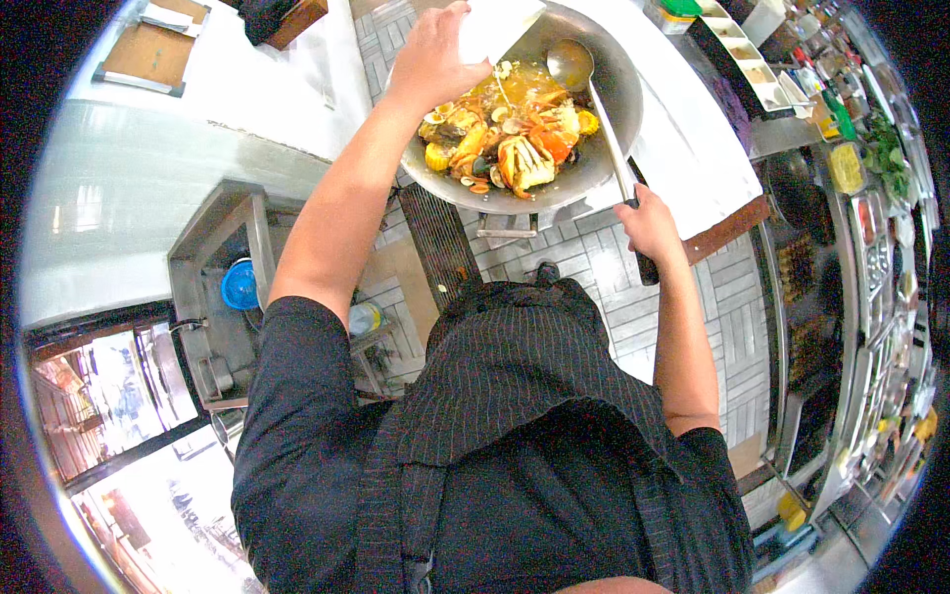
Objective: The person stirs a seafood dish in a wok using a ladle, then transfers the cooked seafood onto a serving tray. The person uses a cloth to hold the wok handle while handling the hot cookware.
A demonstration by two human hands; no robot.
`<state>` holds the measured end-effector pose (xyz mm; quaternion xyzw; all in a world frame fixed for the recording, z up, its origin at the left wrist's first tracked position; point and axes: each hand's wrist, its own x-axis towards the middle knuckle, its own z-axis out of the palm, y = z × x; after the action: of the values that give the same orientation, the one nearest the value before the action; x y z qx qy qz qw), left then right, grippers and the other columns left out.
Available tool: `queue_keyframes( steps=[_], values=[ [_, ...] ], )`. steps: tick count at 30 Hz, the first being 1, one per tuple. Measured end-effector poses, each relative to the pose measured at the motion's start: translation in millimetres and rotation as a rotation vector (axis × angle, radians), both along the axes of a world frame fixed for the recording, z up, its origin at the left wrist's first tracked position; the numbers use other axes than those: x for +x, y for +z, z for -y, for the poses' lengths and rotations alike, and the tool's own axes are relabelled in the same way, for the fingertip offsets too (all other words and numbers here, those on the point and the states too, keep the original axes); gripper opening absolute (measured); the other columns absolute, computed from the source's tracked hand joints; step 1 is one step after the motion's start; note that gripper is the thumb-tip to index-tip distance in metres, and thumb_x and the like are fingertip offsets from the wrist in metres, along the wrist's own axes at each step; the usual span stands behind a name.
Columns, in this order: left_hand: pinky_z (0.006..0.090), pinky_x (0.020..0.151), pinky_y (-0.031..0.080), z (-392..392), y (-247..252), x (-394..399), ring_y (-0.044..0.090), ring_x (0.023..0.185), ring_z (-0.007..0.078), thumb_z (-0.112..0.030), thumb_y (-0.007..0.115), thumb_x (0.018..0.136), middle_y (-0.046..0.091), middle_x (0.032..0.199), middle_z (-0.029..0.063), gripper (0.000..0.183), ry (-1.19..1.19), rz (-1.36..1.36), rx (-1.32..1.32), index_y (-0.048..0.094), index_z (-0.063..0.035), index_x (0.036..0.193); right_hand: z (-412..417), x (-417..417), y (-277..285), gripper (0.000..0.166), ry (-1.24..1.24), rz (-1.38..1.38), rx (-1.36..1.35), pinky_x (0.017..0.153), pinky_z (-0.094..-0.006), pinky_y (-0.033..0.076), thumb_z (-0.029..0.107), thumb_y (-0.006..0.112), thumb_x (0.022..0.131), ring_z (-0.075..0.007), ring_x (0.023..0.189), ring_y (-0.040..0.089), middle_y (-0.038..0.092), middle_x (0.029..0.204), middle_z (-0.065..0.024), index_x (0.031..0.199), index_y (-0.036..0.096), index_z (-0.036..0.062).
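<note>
A large metal wok (620,96) at the top of the view holds crab pieces (528,160), clams, corn pieces (438,156) and yellowish broth. My left hand (438,59) grips a white container (497,26), tilted over the wok's far left part; a thin stream or strand shows below its edge. My right hand (649,223) is closed around the dark handle of a long metal ladle (610,134). The ladle's bowl rests inside the wok at the upper right, partly in the broth. The wok's near loop handle (507,225) points towards me.
A white counter (698,148) lies right of the wok. Further right are a row of white seasoning bins (742,52), a green-lidded tub (677,9) and food trays. At left stand a metal sink (215,297) with a blue bowl (240,284) and a clipboard-like brown board (152,52).
</note>
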<state>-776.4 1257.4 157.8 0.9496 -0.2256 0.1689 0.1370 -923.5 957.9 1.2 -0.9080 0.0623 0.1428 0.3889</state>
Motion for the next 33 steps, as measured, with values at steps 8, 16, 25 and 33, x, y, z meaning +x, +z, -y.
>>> queue_keyframes(
  steps=[8,16,25,33],
  values=[
    [0.0460,0.093,0.042,-5,5,-7,0.050,0.107,0.0433,-0.022,0.070,0.064,0.051,0.114,0.0240,0.071,0.068,0.199,-0.114,0.045,-0.0008,0.127,-23,39,23,0.035,0.101,-0.019,0.037,0.081,-0.0474,0.050,0.023,0.061,0.081,-0.0402,0.088,0.064,0.065,0.092,-0.0272,0.105,0.059,-0.0025],
    [0.0453,0.080,0.055,-96,-32,-41,0.056,0.111,0.0307,-0.035,0.048,0.091,0.051,0.125,0.0182,0.048,0.495,-0.248,-1.639,0.041,-0.0038,0.127,-34,41,22,0.036,0.190,0.029,0.081,0.059,-0.0394,0.050,0.020,0.061,0.083,-0.0266,0.050,0.058,0.064,0.074,-0.0168,0.112,0.058,-0.0010],
    [0.0520,0.087,0.053,-235,-55,-335,0.058,0.104,0.0362,-0.033,0.051,0.080,0.051,0.128,0.0190,0.063,0.475,-0.029,-2.533,0.036,-0.0080,0.137,7,47,-25,0.020,0.137,-0.195,0.269,0.042,-0.0260,0.036,0.021,0.058,0.090,-0.0103,0.047,0.044,0.047,0.061,-0.0006,0.100,0.052,0.0049],
    [0.0495,0.084,0.055,-340,-89,-690,0.059,0.110,0.0345,-0.021,0.034,0.094,0.051,0.128,0.0203,0.044,1.320,0.989,-1.735,0.036,-0.0002,0.132,-78,38,10,0.032,0.071,-0.116,0.065,0.051,-0.0319,0.040,0.034,0.062,0.084,-0.0141,0.057,0.045,0.051,0.067,-0.0044,0.093,0.062,0.0036]
  ],
)
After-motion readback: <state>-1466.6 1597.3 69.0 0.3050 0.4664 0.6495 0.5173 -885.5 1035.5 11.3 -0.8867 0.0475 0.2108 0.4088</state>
